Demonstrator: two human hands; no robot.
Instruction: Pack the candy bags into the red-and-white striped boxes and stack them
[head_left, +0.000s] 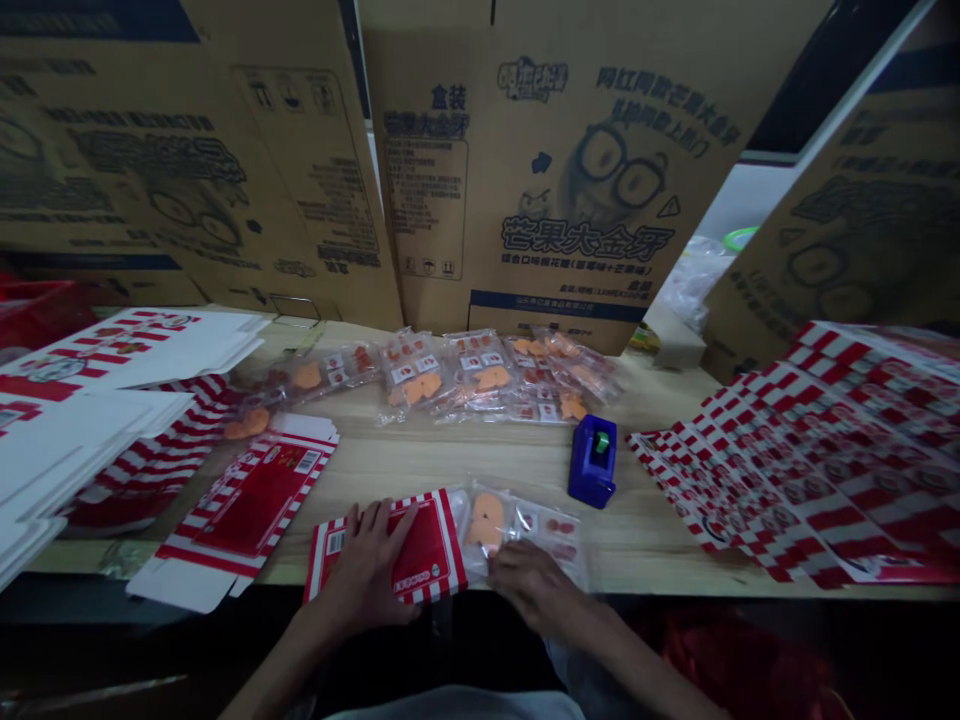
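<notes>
My left hand [367,570] lies flat, fingers spread, on a red-and-white striped box [420,555] at the table's front edge. My right hand [529,580] grips the near edge of a clear packet with orange pieces inside [499,520]. The packet's left end sits at the box's open right end. A flat unfolded striped box [247,510] lies just to the left.
Several clear packets [480,380] lie in a row at the back of the wooden table [450,460]. A blue tape dispenser [592,462] stands right of centre. Flat striped cartons are stacked at the left [112,400] and right [825,450]. Large brown cardboard boxes [555,170] stand behind.
</notes>
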